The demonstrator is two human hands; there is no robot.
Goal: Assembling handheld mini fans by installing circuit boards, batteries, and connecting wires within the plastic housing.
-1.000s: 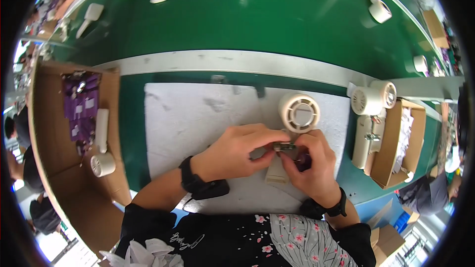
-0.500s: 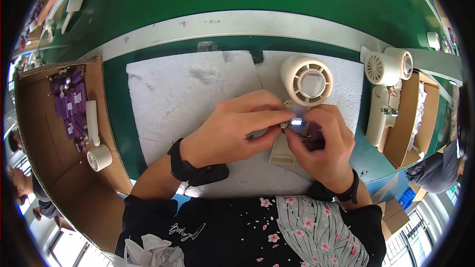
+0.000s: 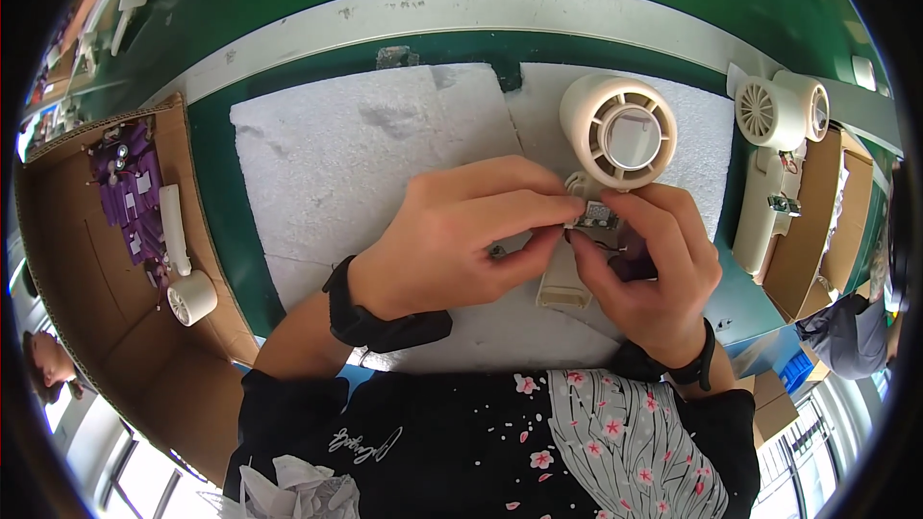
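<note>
A small circuit board (image 3: pixel 600 216) with a pale rectangular display sits between my fingertips, over the cream handle of a handheld fan. My left hand (image 3: pixel 461 231) pinches at the board's left end, thumb and index finger close together. On the other side, my right hand (image 3: pixel 659 255) grips the board with thumb and index finger; a thin dark wire and something dark purple show partly under its palm. The handle (image 3: pixel 565 286) lies below, mostly covered by my hands. Just beyond them rests the round fan head (image 3: pixel 620 135), its spoked ring and shiny centre facing up.
White foam sheets (image 3: pixel 327 163) cover the green bench. An open cardboard box (image 3: pixel 106 317) on the left holds purple battery packs (image 3: pixel 130 192) and a fan. At right, another fan (image 3: pixel 764 120) with an exposed board lies against a smaller box (image 3: pixel 803 259). A metal strip (image 3: pixel 461 2) runs behind.
The board's display was glowing bright and now looks unlit. Both hands stay at the board with small finger shifts. The whole view has moved slightly.
</note>
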